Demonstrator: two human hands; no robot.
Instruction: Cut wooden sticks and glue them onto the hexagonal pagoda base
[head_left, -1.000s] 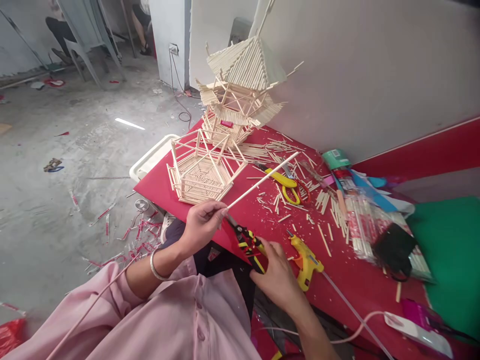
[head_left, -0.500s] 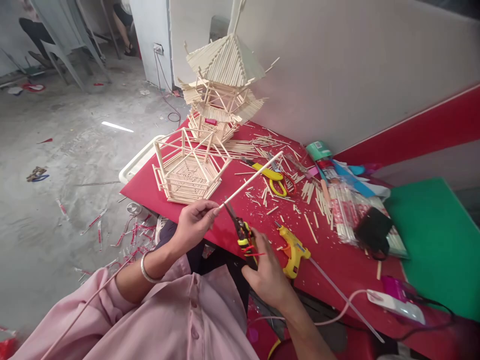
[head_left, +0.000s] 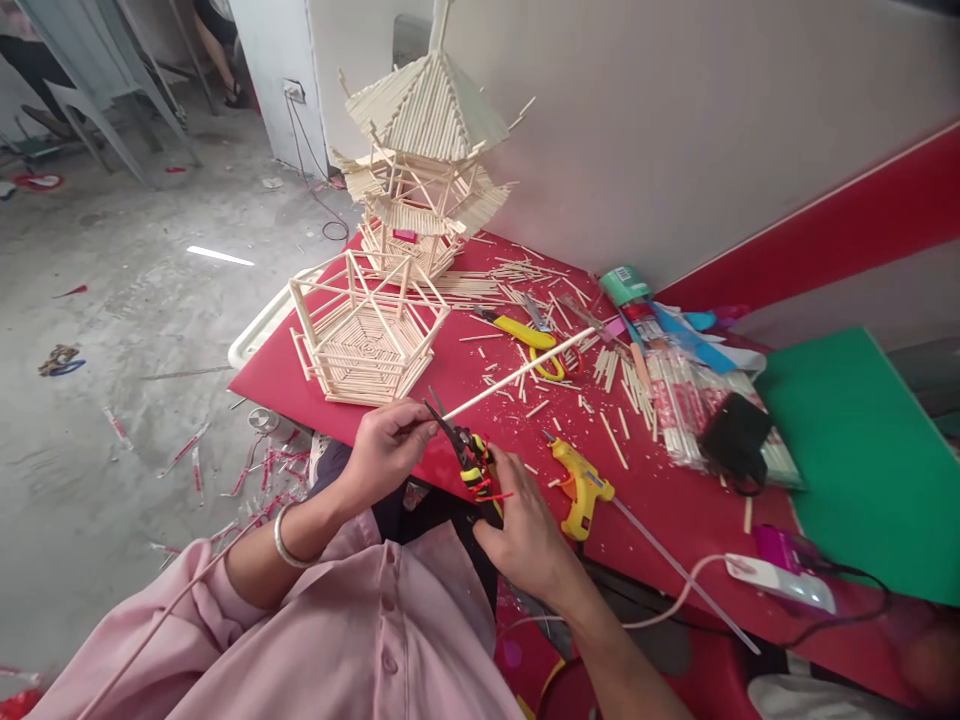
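Note:
My left hand (head_left: pixel 391 440) is closed, pinching the near end of a long, pale wooden stick (head_left: pixel 517 374) between thumb and fingers. The stick slants up to the right over the table. My right hand (head_left: pixel 525 530) is wrapped round a pair of black-and-yellow pliers (head_left: pixel 471 462) with a red tie at the handles. Their narrow jaws are parted and cross the stick right beside my left fingertips; whether they touch it I cannot tell. Just beyond my left hand stands a hexagonal stick frame (head_left: pixel 371 345) with a woven-looking base.
A tiered stick pagoda (head_left: pixel 431 110) rises at the back of the red table (head_left: pixel 465 440). Yellow-handled scissors (head_left: pixel 525 333), cut stick pieces, a yellow glue gun (head_left: pixel 580 485) and packs of wrapped chopsticks (head_left: pixel 679 405) lie to the right. A power strip (head_left: pixel 780 583) with cables sits near the edge.
The pliers have moved up and left, their jaws now across the stick by my left fingertips. The stick has tipped lower at its far end. The view has shifted slightly.

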